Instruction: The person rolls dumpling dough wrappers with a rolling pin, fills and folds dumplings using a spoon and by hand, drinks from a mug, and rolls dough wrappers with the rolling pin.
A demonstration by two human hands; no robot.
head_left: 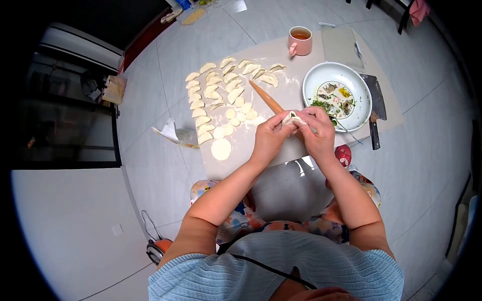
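Between both hands is a partly folded dumpling (pixel 293 119), with a bit of green filling showing at its top. My left hand (pixel 271 138) pinches its left side, and my right hand (pixel 318 134) pinches the right. Beneath the hands a wooden rolling pin (pixel 266 96) lies slanted on the table. Rows of folded dumplings (pixel 203 120) fill the table's left part. Small round dough pieces (pixel 236 121) and a rolled-out wrapper (pixel 221 149) lie nearer to me. Beside my right hand stands a white bowl (pixel 307 83) with chopped greens and other filling; a thin utensil handle (pixel 350 133) sticks out of it.
A pink mug (pixel 300 44) of reddish-brown drink stands at the table's (pixel 281 52) far edge. Right of the bowl lies a cleaver (pixel 374 100) with a black handle. A clear lidded container (pixel 344 47) sits behind the bowl. A plastic bag (pixel 175 133) is at the left edge.
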